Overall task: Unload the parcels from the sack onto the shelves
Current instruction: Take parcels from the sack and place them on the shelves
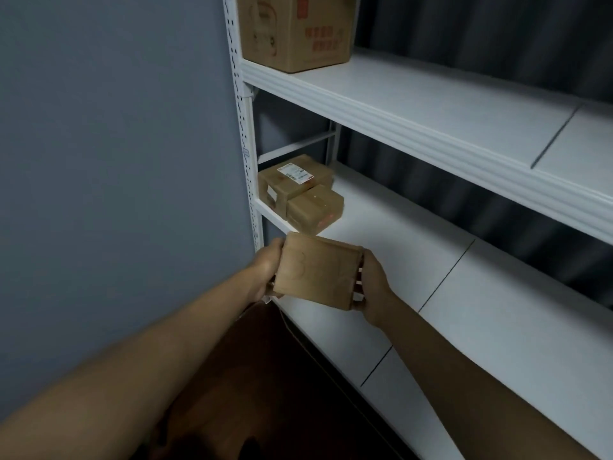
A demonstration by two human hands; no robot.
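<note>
Counting left to right: on your middle shelf (414,260), labelled parcel (292,180) and second parcel (315,210), touching, stowed; large carton (295,31) on the upper shelf (431,104). Sack out of view, remainder unknown. Your left hand (267,267) and right hand (373,287) clasp opposite ends of a plain parcel (316,272), not yet shelved.

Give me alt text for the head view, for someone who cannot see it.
Both hands, left hand and right hand, hold a small cardboard parcel over the white lower shelf, near two parcels already there. A larger box sits on the upper shelf.
</note>
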